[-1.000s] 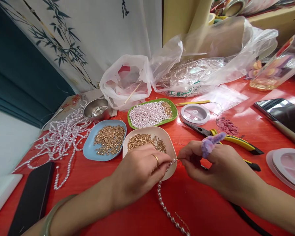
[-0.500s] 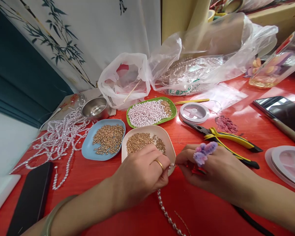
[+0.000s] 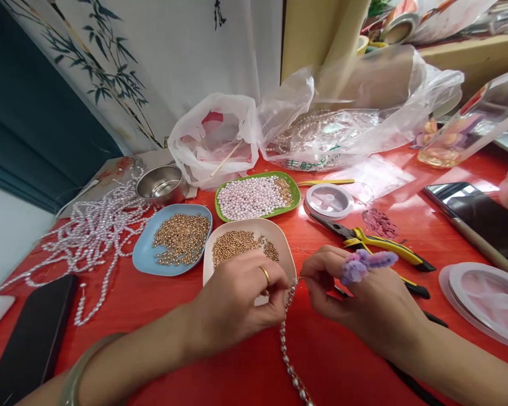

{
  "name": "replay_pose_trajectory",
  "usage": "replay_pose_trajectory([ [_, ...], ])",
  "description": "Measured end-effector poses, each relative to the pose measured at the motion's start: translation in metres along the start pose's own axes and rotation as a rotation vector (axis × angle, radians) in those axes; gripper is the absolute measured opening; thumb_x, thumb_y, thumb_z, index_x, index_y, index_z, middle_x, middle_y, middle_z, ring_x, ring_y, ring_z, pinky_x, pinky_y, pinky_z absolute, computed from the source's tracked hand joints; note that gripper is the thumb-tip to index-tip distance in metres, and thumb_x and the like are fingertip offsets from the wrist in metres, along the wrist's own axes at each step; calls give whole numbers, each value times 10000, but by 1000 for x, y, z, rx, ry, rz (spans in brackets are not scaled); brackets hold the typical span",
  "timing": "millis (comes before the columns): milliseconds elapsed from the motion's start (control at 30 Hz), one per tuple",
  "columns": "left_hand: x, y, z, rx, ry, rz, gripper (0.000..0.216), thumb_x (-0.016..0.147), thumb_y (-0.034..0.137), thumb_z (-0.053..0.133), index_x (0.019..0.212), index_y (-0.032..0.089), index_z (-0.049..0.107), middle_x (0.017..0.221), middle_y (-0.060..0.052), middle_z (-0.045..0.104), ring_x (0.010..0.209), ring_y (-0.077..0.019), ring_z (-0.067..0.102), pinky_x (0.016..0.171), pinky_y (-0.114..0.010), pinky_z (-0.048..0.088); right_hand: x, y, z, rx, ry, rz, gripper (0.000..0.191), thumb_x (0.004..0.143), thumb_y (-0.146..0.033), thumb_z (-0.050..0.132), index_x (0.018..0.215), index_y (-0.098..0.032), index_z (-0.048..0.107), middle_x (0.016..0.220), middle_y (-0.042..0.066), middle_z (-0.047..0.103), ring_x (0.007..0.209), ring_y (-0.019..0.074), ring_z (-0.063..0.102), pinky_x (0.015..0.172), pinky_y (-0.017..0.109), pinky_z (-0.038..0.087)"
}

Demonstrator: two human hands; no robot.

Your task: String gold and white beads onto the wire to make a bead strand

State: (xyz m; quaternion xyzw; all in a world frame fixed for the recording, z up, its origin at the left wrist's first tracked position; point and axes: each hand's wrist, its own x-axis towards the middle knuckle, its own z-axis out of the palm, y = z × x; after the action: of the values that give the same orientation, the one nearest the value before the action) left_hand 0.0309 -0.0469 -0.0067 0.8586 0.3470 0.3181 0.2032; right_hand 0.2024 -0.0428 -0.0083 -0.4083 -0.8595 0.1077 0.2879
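A strand of pearly silver and gold beads (image 3: 284, 344) runs down from between my hands toward the bottom edge. My right hand (image 3: 359, 287), wearing a fuzzy purple ring (image 3: 366, 265), pinches the strand's upper end between thumb and index finger. Against the strand, just below that end, are the curled thumb and fingertips of my left hand (image 3: 241, 293), which wears a gold ring; their exact contact is partly hidden. Under the left hand sits a cream plate (image 3: 285, 237) of small gold beads. Beside it are a blue plate (image 3: 141, 256) of gold beads and a green tray (image 3: 296, 194) of pearls.
Yellow-and-black pliers (image 3: 381, 242) and a thread spool (image 3: 329, 200) lie beyond my right hand. A larger spool (image 3: 486, 299) and a phone (image 3: 478, 220) are further right. Pearl strings (image 3: 97, 225), a metal bowl (image 3: 161, 186) and a black phone (image 3: 34, 338) are left; plastic bags (image 3: 214, 141) stand behind.
The beads near my left fingertips, covered before, now show as a continuous line up to my right fingers. The hands stay close together; the view has shifted slightly.
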Motion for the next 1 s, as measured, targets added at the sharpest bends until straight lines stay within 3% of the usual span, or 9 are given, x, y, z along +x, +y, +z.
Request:
replay_pose_trajectory([
  [100, -1, 0, -1, -94, -30, -177, 106, 689, 64, 481, 702, 127, 566, 622, -2, 559, 567, -80, 494, 521, -191, 424, 1, 0, -2, 11, 13, 14, 189, 641, -55, 367, 606, -188, 498, 519, -10, 527, 446, 113, 493, 431, 213, 379],
  [200, -1, -1, -1, -136, -19, -251, 96, 688, 106, 500, 731, 131, 582, 647, -5, 580, 561, -80, 507, 511, -190, 438, 1, 1, -2, 21, 10, 20, 181, 647, -63, 374, 603, -190, 495, 513, -8, 536, 447, 119, 504, 423, 216, 388],
  [500, -4, -2, -1, -11, 2, -33, 122, 735, 107, 507, 769, 128, 622, 608, -10, 594, 581, -107, 486, 556, -238, 420, 0, 0, -3, 38, -47, 58, 169, 655, -74, 385, 610, -201, 487, 531, -6, 555, 454, 121, 528, 428, 219, 410],
  [700, -8, -3, -1, 89, -24, -1, 141, 785, 141, 480, 848, 123, 605, 661, -27, 599, 629, -127, 480, 580, -259, 409, -1, 2, -2, 47, -40, 53, 172, 659, -68, 393, 630, -198, 503, 541, -3, 563, 465, 123, 530, 433, 226, 403],
  [1000, -9, -5, -3, 108, 0, 46, 147, 800, 141, 466, 816, 119, 610, 662, -29, 596, 630, -121, 474, 578, -249, 407, 0, 4, -7, 188, -55, 89, 142, 732, -98, 442, 715, -197, 543, 606, 3, 581, 542, 127, 536, 500, 247, 430],
])
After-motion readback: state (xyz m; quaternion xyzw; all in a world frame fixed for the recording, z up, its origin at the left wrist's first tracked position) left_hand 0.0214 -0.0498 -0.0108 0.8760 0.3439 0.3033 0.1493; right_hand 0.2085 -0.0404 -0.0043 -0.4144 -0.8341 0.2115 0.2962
